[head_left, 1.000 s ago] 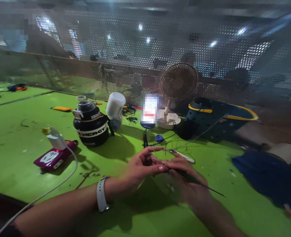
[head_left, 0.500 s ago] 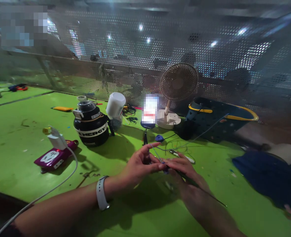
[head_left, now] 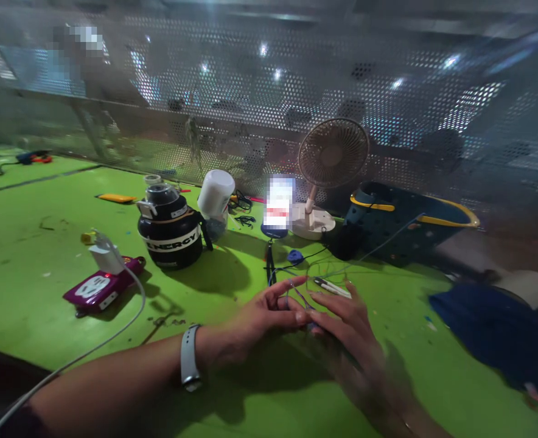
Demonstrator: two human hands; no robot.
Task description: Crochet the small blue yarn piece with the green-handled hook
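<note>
My left hand (head_left: 262, 317) pinches a small piece of blue-purple crochet work (head_left: 313, 326) between thumb and fingers. Its index finger points out with a strand of yarn (head_left: 300, 293) looped over it. Close against it, my right hand (head_left: 358, 340) is closed round a crochet hook, mostly hidden under the palm. The fingertips of both hands meet at the work. Yarn (head_left: 390, 242) trails over the table to the dark basket (head_left: 387, 222). Just beyond the hands lie a small blue bundle (head_left: 295, 257) and a slim white-and-black tool (head_left: 333, 287).
On the green table stand a black flask (head_left: 171, 234), a white bottle (head_left: 216, 191), a lit phone (head_left: 278, 204) on a stand and a fan (head_left: 312, 222). A purple power strip (head_left: 102, 286) with a white cable is at left, dark blue cloth (head_left: 492, 328) at right.
My right hand has turned over the work, and its fingers now stretch further forward. The hook's shaft, seen before sticking out behind the hand, is now mostly hidden. The yarn loop has shifted slightly.
</note>
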